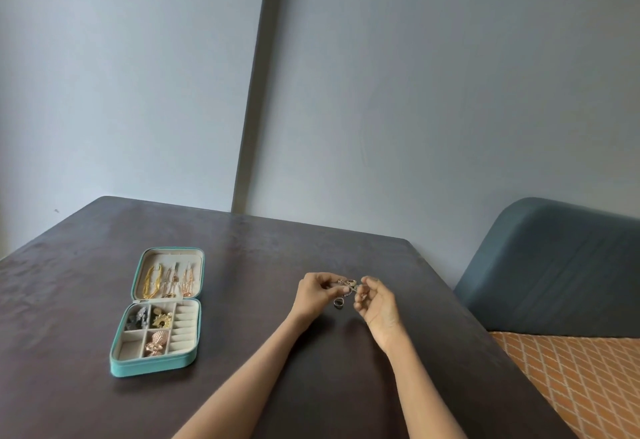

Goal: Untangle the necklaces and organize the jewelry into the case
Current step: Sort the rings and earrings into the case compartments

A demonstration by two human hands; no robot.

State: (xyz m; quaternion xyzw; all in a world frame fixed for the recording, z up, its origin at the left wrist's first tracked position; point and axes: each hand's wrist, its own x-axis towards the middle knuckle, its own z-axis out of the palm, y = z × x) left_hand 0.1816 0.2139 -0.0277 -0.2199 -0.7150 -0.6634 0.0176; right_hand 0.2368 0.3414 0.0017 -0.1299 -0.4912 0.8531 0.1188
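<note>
On the left of the dark desk (242, 300) the teal jewelry case (157, 312) lies open and flat; its lid half already carries gold and rose chains (169, 281) strung side by side, and its lower half holds a dark silver piece (138, 317), a gold piece (162, 320) and a rose-gold piece (156, 343) in separate compartments, with the ring rolls at its right side looking unfilled. Well to the right of the case, the left hand (313, 291) is curled with its fingertips pinching one side of a small cluster of rings (348, 284), and the right hand (375, 301) pinches the other side, so both grips are closed on the same little clump, held just above the desk. One more ring (338, 303) sits below the cluster, between the two hands; whether it hangs from the clump or rests on the desk cannot be told. The likely trouble is there: if the pieces are caught together and the hands pull apart sharply, a ring could spring free, roll across the smooth desk and drop off the right edge toward the blue chair (554, 265) and orange patterned fabric (588, 386). The carry is long as well, since the case lies well apart from the hands, and a pinch on several small rings at once may shed one midway.
</note>
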